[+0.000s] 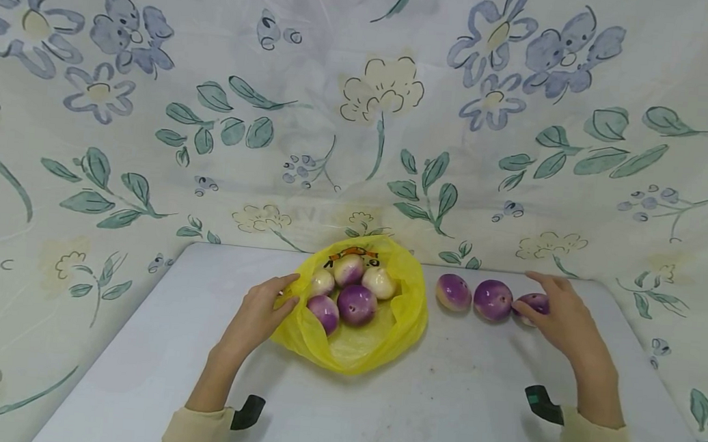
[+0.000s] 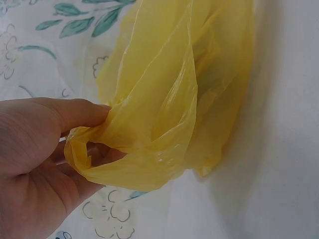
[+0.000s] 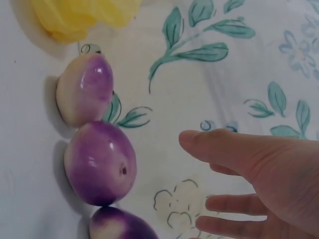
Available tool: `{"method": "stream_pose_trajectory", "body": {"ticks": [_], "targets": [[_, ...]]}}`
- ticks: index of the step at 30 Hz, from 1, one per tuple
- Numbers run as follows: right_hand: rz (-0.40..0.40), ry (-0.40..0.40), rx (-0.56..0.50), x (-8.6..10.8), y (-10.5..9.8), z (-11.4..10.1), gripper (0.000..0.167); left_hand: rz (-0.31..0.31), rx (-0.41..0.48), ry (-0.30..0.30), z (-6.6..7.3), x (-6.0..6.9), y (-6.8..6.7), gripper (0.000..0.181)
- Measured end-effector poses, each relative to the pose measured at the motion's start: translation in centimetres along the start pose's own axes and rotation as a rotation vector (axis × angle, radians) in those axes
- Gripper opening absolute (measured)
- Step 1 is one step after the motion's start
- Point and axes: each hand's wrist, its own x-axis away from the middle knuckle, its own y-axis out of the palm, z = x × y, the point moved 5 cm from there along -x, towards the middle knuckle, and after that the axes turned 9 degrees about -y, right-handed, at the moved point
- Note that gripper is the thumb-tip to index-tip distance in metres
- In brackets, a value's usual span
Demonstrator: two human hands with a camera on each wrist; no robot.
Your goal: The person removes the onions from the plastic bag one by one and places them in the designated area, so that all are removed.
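A yellow plastic bag (image 1: 405, 320) stands on the table with its mouth open, holding several purple-and-white turnips (image 1: 357, 305). At its left side my left hand (image 1: 261, 310) grips the edge; in the left wrist view, thumb and fingers of the hand (image 2: 45, 149) hold the bag's thin plastic (image 2: 154, 129). Right of the bag, three turnips lie in a row: left (image 1: 454, 293), middle (image 1: 493, 300) and right (image 1: 536, 305). My right hand (image 1: 559, 317) is over the right one, partly covering it. The right wrist view shows that hand (image 3: 259, 184) with fingers spread, holding nothing.
A white table (image 1: 426, 418) carries everything, with small dark specks on its surface. Floral cloth (image 1: 312, 108) hangs behind it and at both sides. Black curved pieces (image 1: 248, 412) stick out by both sleeves.
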Motion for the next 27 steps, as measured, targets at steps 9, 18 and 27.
{"method": "stream_pose_trajectory", "body": {"ticks": [9, 18, 27], "targets": [[-0.004, -0.054, 0.012, -0.4, 0.5, -1.9, 0.067, -0.01, 0.003, -0.003, 0.0, -0.1, 0.1, 0.045], [-0.044, -0.07, 0.007, -0.5, 1.4, -3.8, 0.065, -0.02, 0.004, -0.013, 0.2, -0.1, 0.1, 0.045], [-0.082, -0.069, 0.015, -0.9, 2.4, -4.6, 0.066, -0.017, -0.001, -0.009, 0.1, -0.1, 0.0, 0.045]]}}
